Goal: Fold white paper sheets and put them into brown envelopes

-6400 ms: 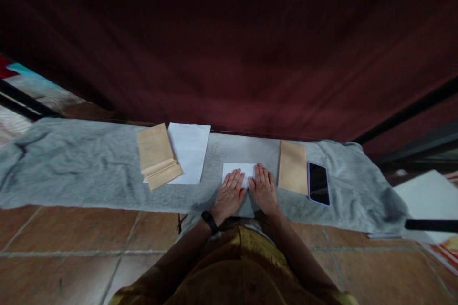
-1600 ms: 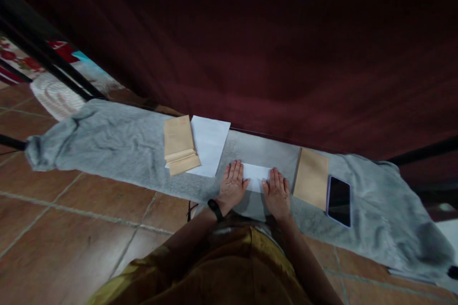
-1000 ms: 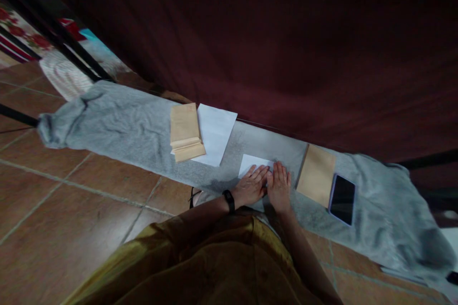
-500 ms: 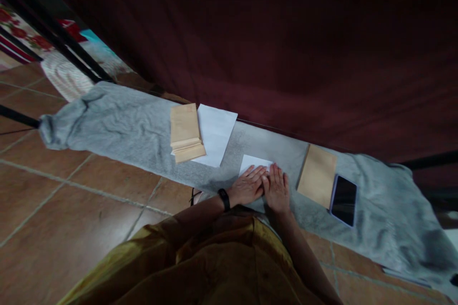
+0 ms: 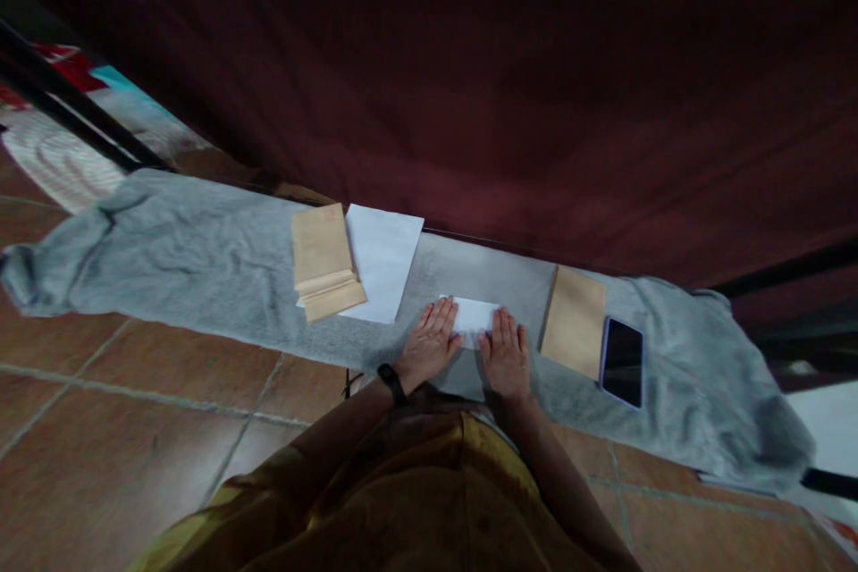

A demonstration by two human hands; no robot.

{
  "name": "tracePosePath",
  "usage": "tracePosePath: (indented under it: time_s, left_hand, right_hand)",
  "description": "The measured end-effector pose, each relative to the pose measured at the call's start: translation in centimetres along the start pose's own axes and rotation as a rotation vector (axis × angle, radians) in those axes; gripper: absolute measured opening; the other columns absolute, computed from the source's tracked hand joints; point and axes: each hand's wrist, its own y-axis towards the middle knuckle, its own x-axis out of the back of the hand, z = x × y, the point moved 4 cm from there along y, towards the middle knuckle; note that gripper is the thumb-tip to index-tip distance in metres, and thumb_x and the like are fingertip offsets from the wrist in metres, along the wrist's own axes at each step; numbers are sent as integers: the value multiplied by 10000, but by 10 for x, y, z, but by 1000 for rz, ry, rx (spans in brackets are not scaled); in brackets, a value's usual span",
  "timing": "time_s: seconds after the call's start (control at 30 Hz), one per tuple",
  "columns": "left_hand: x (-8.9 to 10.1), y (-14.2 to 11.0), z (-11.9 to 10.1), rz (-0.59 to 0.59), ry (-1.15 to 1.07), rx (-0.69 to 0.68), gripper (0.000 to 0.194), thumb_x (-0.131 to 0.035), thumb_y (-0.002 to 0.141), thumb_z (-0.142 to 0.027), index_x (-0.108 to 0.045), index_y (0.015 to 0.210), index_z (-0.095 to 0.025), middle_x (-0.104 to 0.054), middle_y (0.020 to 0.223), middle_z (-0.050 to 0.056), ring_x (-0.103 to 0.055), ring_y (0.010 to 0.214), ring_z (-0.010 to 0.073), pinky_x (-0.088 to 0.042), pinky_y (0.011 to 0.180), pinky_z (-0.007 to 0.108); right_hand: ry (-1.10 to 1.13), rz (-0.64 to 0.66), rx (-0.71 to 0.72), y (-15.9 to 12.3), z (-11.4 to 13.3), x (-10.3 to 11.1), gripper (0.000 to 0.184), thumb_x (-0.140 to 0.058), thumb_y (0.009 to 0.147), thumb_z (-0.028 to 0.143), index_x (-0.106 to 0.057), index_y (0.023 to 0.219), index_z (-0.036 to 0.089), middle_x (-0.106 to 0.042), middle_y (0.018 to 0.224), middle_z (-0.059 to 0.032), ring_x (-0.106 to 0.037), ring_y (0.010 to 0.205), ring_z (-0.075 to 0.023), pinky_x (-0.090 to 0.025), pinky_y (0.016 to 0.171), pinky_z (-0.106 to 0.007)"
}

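Observation:
A small piece of white paper (image 5: 475, 318), seemingly folded, lies on the grey cloth in front of me. My left hand (image 5: 431, 341) rests flat on its left end, fingers stretched out, a dark band on the wrist. Over the right end lies my right hand (image 5: 506, 356), also flat with fingers apart. The middle of the paper shows between the two hands; its ends are hidden under them. To the left, larger white sheets (image 5: 382, 259) lie partly under brown paper envelopes (image 5: 322, 241), one of them crossing the others at the front.
A stack of brown envelopes (image 5: 575, 322) lies right of my right hand, beside a phone (image 5: 622, 362) with a dark screen. The grey cloth (image 5: 201, 259) covers a long narrow surface. Behind it hangs a dark red curtain (image 5: 469, 107); tiled floor (image 5: 167, 429) lies below.
My hands, close together on the paper before, have spread apart to its left and right ends. More of the paper's middle now shows. The view has shifted slightly to the right.

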Motion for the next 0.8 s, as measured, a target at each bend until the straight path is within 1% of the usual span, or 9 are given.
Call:
tracePosePath:
  time_s: [0.1, 0.27, 0.43, 0.67, 0.73, 0.8]
  left_hand:
    - [0, 1, 8, -8, 31, 28, 642, -336, 1061, -448, -337, 1568, -55, -341, 1648, 187, -266, 1558, 271, -221, 1280, 465]
    - [2, 2, 18, -20, 48, 54, 653, -314, 1063, -465, -329, 1572, -55, -360, 1638, 191, -272, 1556, 274, -220, 1277, 480]
    - [3, 1, 18, -22, 45, 46, 667, -319, 1062, -476, -331, 1568, -42, -343, 1644, 198, -269, 1557, 282, -209, 1278, 488]
    - [0, 1, 18, -15, 60, 52, 676, -349, 1055, -488, -343, 1567, -47, -337, 1649, 190, -266, 1557, 291, -198, 1282, 491]
    - [-1, 1, 17, -15, 64, 50, 683, -352, 1054, -490, -334, 1573, -45, -328, 1652, 192, -268, 1556, 295, -202, 1281, 497]
    - [-1, 1, 17, -17, 65, 49, 689, -355, 1051, -490, -325, 1577, -45, -325, 1654, 193, -267, 1556, 300, -207, 1278, 502]
  right_hand:
    - [-21, 1, -9, -2, -2, 1, 606, -337, 1091, 390, -316, 1590, 48, -402, 1597, -251, -370, 1488, -315, -273, 1196, -569]
    - [-30, -27, -10, -4, -5, 3, 607, -334, 1091, 397, -320, 1589, 52, -424, 1582, -254, -415, 1456, -334, -297, 1178, -571]
    - [-25, -61, 12, -7, -5, 5, 610, -359, 1088, 389, -310, 1590, 46, -428, 1576, -263, -418, 1453, -347, -321, 1160, -584]
    - [-12, -67, 4, -17, -11, 7, 645, -382, 1081, 419, -288, 1601, 50, -428, 1572, -272, -428, 1450, -371, -355, 1156, -604]
    - [-4, -82, -11, -17, -12, 10, 654, -379, 1080, 416, -258, 1615, 60, -415, 1583, -268, -408, 1465, -377, -372, 1152, -601]
    - [12, -94, -16, -15, -9, 14, 662, -370, 1080, 402, -205, 1631, 73, -367, 1613, -261, -363, 1494, -380, -379, 1152, -606]
